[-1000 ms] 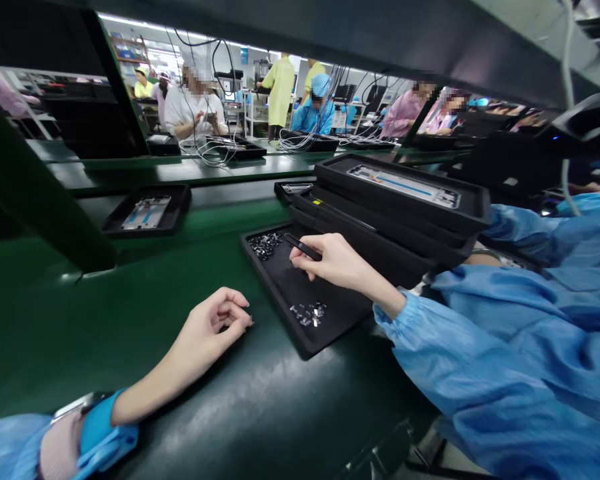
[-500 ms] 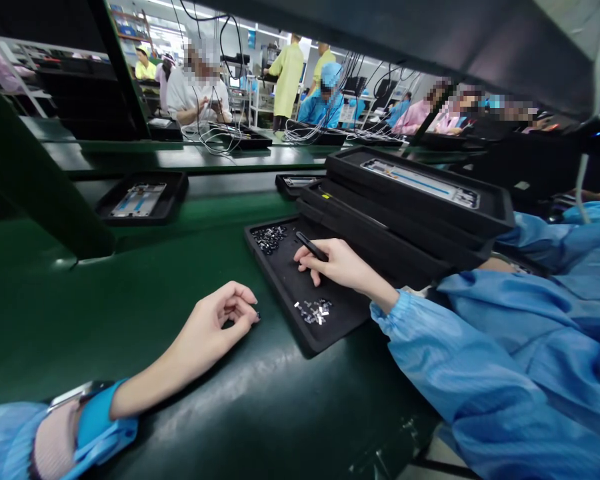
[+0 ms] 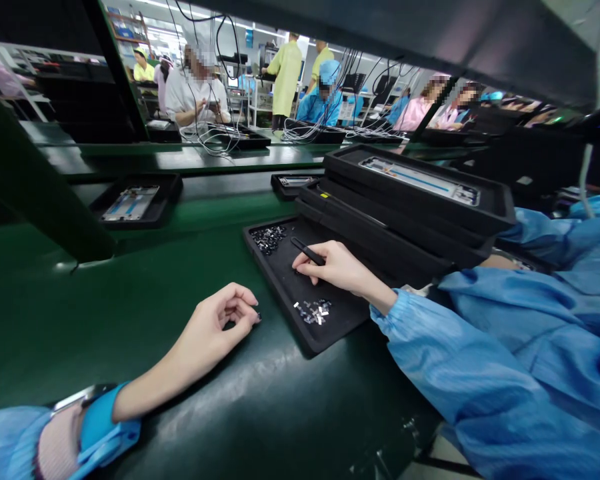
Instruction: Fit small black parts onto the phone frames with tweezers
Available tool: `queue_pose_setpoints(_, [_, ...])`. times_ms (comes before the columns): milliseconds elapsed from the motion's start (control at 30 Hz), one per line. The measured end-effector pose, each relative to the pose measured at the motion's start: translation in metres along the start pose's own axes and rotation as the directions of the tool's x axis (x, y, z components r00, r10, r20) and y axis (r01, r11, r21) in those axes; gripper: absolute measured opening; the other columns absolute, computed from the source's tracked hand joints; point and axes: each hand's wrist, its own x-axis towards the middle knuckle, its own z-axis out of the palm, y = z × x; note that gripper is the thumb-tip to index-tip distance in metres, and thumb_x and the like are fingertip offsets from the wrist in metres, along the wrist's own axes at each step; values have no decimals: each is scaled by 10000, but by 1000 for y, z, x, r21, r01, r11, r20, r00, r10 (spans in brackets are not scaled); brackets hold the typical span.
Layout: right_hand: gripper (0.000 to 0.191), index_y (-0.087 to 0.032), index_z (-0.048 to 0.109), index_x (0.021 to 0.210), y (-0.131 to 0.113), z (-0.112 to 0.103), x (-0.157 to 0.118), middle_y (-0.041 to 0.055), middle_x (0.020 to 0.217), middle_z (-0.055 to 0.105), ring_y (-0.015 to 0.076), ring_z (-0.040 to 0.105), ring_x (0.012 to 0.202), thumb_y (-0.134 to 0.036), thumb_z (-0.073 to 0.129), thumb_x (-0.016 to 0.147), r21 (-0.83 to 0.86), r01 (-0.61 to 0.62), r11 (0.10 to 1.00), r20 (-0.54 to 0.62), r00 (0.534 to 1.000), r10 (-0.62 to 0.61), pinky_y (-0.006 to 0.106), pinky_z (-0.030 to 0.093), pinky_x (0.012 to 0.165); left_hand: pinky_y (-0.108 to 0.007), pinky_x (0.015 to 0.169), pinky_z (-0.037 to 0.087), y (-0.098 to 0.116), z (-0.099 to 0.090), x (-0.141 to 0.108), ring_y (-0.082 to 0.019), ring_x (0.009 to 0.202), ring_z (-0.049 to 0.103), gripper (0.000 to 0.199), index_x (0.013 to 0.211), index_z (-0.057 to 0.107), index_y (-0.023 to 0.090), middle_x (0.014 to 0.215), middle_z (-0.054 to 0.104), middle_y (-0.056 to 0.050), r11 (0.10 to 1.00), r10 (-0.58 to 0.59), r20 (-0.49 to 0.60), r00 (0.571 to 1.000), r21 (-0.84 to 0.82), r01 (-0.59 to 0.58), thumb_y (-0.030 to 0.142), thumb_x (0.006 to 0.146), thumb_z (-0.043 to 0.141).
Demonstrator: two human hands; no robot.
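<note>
2 hands work at a black tray (image 3: 275, 277): the right hand (image 3: 335, 267) grips black tweezers (image 3: 307, 251) over dark parts (image 3: 267, 239) and silvery parts (image 3: 312, 311), the left hand (image 3: 213, 327) pinches a tiny dark part (image 3: 257, 317) just off the rim, where a slack pinch could drop it on the green bench (image 3: 105, 320)

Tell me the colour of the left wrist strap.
Bright blue: the wrist strap shows best in the head view.
</note>
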Motion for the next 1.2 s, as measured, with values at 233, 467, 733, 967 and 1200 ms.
queue_pose_setpoints(233, [163, -115, 676, 825, -6, 4, -3, -20, 537, 584, 85, 542, 455, -185, 577, 716, 18, -4, 1000, -38, 999, 5, 189, 427, 527, -240, 667, 451, 0, 0, 1, -131, 677, 578, 127, 833, 505, 168, 697, 602, -4, 1000, -2, 11, 1000, 8, 2, 231, 754, 581])
queue_pose_setpoints(467, [173, -127, 712, 818, -10, 0, -4, -25, 454, 555, 102, 543, 498, -197, 580, 731, 1, -50, 999, -45, 998, 50, 200, 404, 566, -236, 669, 445, -2, 1, 0, -137, 694, 590, 128, 833, 511, 176, 701, 605, -2, 1000, -3, 12, 1000, -7, 3, 223, 746, 591])
queue_pose_setpoints(733, [168, -119, 708, 783, -11, -1, -5, 7, 587, 615, 80, 490, 490, -246, 630, 706, 117, -80, 990, -43, 995, 85, 194, 366, 487, -237, 664, 451, -1, 1, 3, -144, 686, 604, 146, 820, 516, 175, 687, 616, -2, 1000, -5, 4, 1000, -23, 5, 227, 720, 610])
queue_pose_setpoints(967, [196, -93, 690, 772, -37, 12, -23, -33, 470, 497, 44, 388, 417, -270, 670, 690, 454, -179, 873, 141, 982, 128, 171, 259, 384, -220, 648, 462, 5, 8, 2, -122, 645, 596, 171, 813, 516, 165, 653, 620, 14, 990, -51, -21, 998, -130, 48, 219, 711, 643])
queue_pose_setpoints(1200, [214, -97, 670, 718, -56, 33, -37, -7, 534, 569, 44, 408, 439, -297, 706, 649, 566, -188, 803, 207, 975, 82, 166, 288, 394, -239, 694, 475, 9, 12, 0, -135, 668, 611, 253, 833, 531, 160, 660, 647, 4, 935, -83, -47, 995, -348, 62, 261, 691, 714])
